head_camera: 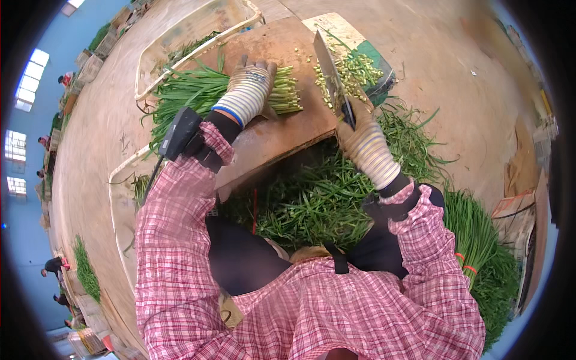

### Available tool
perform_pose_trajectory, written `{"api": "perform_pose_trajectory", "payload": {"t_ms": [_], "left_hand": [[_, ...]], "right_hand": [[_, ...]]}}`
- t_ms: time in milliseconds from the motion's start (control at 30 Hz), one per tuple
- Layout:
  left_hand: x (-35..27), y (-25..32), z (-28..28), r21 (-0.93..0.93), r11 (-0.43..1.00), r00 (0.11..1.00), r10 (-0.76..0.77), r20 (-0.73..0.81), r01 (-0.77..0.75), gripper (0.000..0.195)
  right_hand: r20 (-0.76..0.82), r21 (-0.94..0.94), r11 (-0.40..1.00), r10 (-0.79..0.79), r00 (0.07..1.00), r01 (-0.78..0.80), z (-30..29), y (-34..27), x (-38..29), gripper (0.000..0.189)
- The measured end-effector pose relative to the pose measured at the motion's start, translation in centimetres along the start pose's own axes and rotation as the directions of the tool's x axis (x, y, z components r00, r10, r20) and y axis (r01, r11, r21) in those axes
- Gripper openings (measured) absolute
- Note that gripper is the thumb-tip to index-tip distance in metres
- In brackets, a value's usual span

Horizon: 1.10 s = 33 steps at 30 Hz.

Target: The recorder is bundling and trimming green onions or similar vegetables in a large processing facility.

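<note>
A bundle of long green stalks [193, 85], perhaps garlic chives, lies across a wooden board [288, 49]. My left hand [254, 85], in a striped knit glove, presses over the bundle near its pale cut ends [285, 90]. My right hand [362, 135], gloved alike, grips the dark handle of a broad-bladed knife [330, 67]. The blade stands on edge at the board's right side, apart from the bundle. Around and beyond it lies a heap of short chopped stem ends [360, 72]. The fingers of my left hand are partly hidden beneath the glove's back.
White plastic crates [144, 67] stand left of the board. Loose green leaves [315, 198] pile up below it, between my knees, and on the floor at right. Banded green bundles [472, 238] lie to my right. Several people and crates line the far left wall.
</note>
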State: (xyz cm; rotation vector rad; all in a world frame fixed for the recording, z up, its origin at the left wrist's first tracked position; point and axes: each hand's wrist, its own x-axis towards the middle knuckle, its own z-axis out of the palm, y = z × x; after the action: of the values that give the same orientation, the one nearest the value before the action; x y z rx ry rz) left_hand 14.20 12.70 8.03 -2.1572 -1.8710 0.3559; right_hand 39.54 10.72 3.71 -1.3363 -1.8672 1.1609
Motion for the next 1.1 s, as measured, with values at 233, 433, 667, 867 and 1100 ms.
{"api": "perform_pose_trajectory", "payload": {"t_ms": [233,433,667,867,1100], "left_hand": [[2.1,1.1,-0.7,-0.191,0.981,0.98,0.016,0.199,0.023,0.087],[3.3,1.2,-0.6,-0.216,0.969,0.935,-0.039,0.352,0.122,0.072],[3.1,1.4,-0.6,-0.216,0.963,0.933,-0.076,0.351,0.159,0.069],[3.9,1.2,0.7,-0.201,0.963,0.935,-0.107,0.339,0.182,0.069],[3.3,1.3,0.8,-0.209,0.953,0.932,-0.143,0.332,0.221,0.071]], "right_hand": [[-0.093,-0.019,0.956,-0.295,0.951,0.294,2.4,-2.1,-3.4,0.043],[-0.015,-0.268,0.924,-0.286,0.958,0.272,4.4,-0.1,-2.3,0.034],[-0.023,-0.064,0.981,-0.184,0.983,0.182,4.6,-0.5,-2.2,0.028],[-0.044,-0.227,0.955,-0.205,0.978,0.19,5.0,-1.9,-2.4,0.026],[0.119,-0.412,0.91,-0.004,0.993,0.053,5.3,-4.4,-1.6,0.025]]}}
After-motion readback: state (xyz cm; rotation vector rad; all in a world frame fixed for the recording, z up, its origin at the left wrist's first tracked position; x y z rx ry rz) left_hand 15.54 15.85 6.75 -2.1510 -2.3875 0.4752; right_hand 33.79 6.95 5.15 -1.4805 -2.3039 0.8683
